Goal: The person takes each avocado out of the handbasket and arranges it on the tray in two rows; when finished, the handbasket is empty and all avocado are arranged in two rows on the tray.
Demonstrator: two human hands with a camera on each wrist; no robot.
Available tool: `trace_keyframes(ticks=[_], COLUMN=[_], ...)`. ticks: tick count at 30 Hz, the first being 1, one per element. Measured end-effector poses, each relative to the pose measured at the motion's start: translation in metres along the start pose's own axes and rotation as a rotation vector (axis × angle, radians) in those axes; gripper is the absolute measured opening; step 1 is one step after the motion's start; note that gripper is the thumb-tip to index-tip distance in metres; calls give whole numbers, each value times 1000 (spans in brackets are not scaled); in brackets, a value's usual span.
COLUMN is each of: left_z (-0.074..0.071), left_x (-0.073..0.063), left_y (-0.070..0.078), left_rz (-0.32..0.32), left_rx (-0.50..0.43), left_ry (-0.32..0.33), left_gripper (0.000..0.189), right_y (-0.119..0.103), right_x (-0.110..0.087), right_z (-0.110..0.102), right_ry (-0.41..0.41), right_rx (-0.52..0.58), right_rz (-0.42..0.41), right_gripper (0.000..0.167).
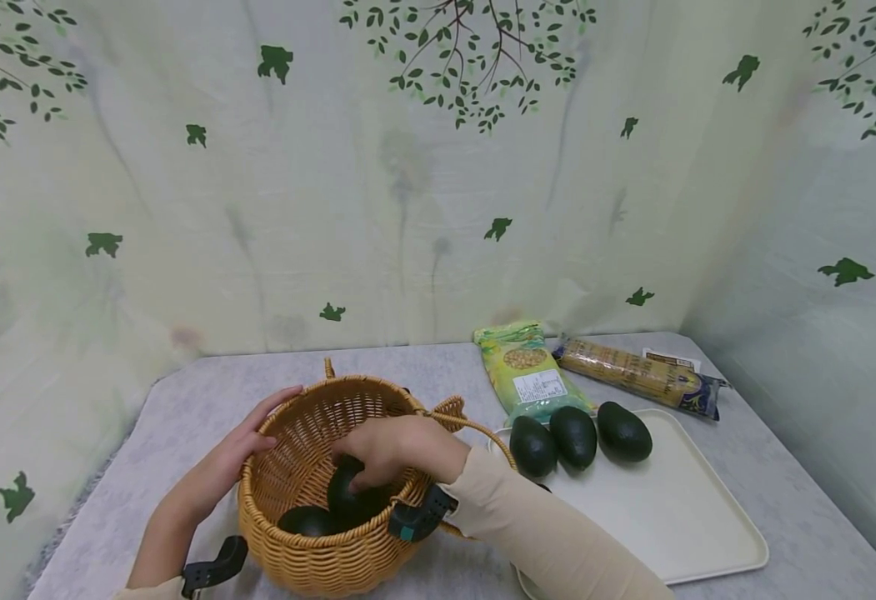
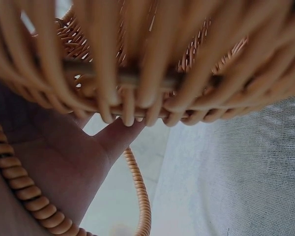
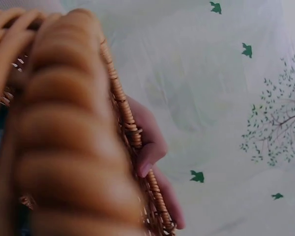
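Note:
A round wicker basket [image 1: 325, 567] stands at the front of the table. My left hand [image 1: 220, 467] holds its left rim, with the thumb lapping over the edge; the left wrist view shows this hand [image 2: 59, 157] against the woven side. Reaching into the basket, my right hand [image 1: 403, 450] grips a dark green avocado [image 1: 351, 497] from above. A second avocado [image 1: 307, 521] lies beside it at the basket's front left. In the right wrist view the blurred rim [image 3: 78, 132] fills the left, and the left hand's fingers [image 3: 150, 142] show at the far edge.
Right of the basket lies a white tray [image 1: 685, 517], with three avocados [image 1: 573, 437] along its back left. A green and yellow bag [image 1: 520, 367] and a long packet of pasta [image 1: 633, 372] lie behind it. The basket's handle [image 1: 483, 429] leans down toward the tray.

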State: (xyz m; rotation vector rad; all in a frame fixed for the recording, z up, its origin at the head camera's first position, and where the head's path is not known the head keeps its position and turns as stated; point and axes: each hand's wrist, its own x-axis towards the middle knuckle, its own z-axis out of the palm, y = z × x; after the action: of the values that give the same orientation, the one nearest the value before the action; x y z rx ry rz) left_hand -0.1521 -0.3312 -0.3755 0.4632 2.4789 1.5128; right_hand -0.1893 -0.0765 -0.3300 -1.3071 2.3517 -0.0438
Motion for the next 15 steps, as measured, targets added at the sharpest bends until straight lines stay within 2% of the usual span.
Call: trace_keyframes(ticks=[4,11,15], left_z=[1,0,0], left_x=[1,0,1], left_y=[0,1,-1], left_rz=[-1,-10,-12], left_rx=[-5,5,7], left_ry=[0,0,1], left_gripper=[65,66,66], right_y=[-1,1,0], right_x=[1,3,3], right_z=[3,2,2], right_ry=[5,-17,-12], right_rx=[9,3,-8], right_rz=[24,-8,3], right_gripper=[49,59,63])
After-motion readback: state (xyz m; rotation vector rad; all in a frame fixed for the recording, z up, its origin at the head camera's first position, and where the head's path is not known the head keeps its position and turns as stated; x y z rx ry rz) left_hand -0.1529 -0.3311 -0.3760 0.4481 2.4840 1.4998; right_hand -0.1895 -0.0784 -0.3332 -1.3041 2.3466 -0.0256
